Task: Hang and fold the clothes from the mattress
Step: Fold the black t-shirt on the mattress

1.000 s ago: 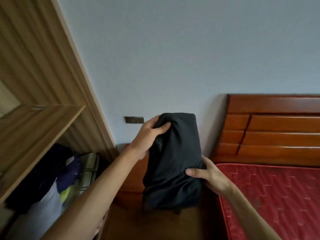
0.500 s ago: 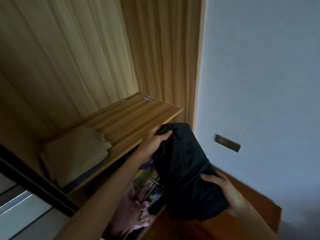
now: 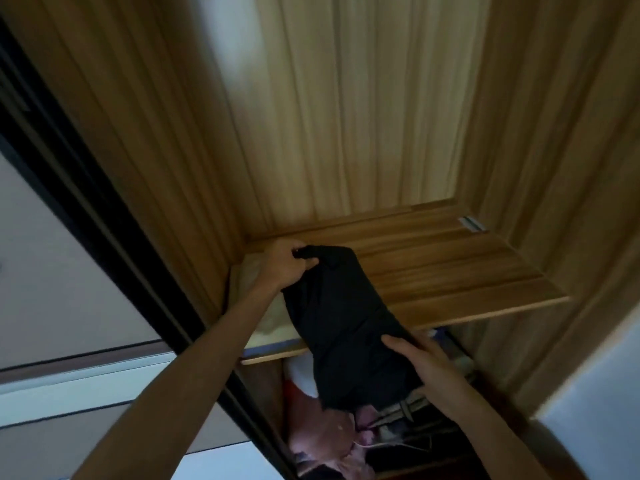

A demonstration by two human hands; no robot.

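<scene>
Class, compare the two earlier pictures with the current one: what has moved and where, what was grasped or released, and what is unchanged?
The folded black garment was carried away from the bed, leftward and up to the wardrobe. Its top end now reaches over the wooden shelf, beside a folded beige cloth. Nothing was released: the left hand still grips its top, the right hand its lower edge.

One view only, from the person's head. It faces forward into the open wardrobe, whose back panel fills the upper frame. The shelf lies near, just below the middle. The left hand and right hand hold a black garment low in the centre, with the forearms entering from the bottom edge. The dark door frame slants across the left.
</scene>
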